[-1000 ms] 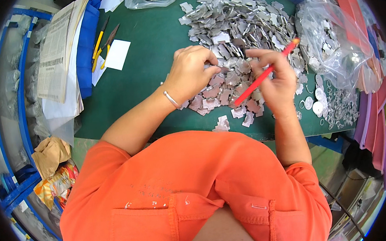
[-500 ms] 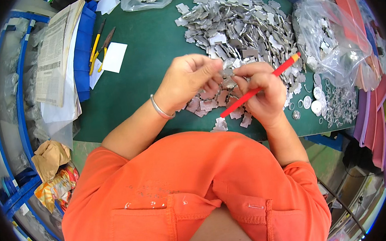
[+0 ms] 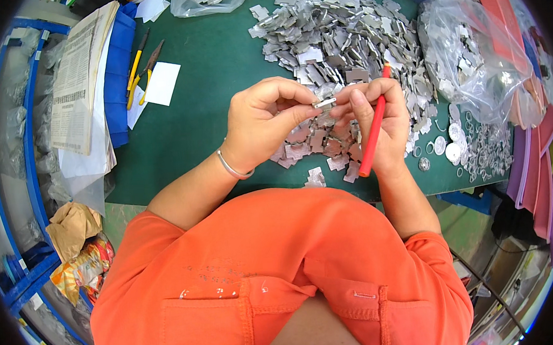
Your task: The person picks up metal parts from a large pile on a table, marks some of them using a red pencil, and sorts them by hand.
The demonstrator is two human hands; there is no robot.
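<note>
Between thumb and fingers of my left hand (image 3: pixel 269 114) is a small flat metal piece (image 3: pixel 325 103), held edge-on above the table. My right hand (image 3: pixel 382 123) has a red pencil-like stick (image 3: pixel 375 129) with a yellowish tip lodged across it, thumb side. Its fingertips reach to the right end of the metal piece; whether they grip it, I cannot tell. Just beyond and below both hands lies a large heap of grey metal plates (image 3: pixel 338 40), and a looser spread of pinkish-looking plates (image 3: pixel 316 138) lies nearer me, partly hidden by my hands.
The green table (image 3: pixel 198 62) carries yellow-handled pliers (image 3: pixel 151 69), a white card (image 3: pixel 162 83) and newspapers (image 3: pixel 81 77) on the left. To the right are metal rings (image 3: pixel 480 152), round discs (image 3: pixel 455 144) and a clear plastic bag (image 3: pixel 474 62) of plates. A blue rack (image 3: pixel 29 138) stands far left.
The red stick has swung from slanting to nearly upright in my right hand. My left fingers have closed on the metal piece, which has turned edge-on and come between both hands.
</note>
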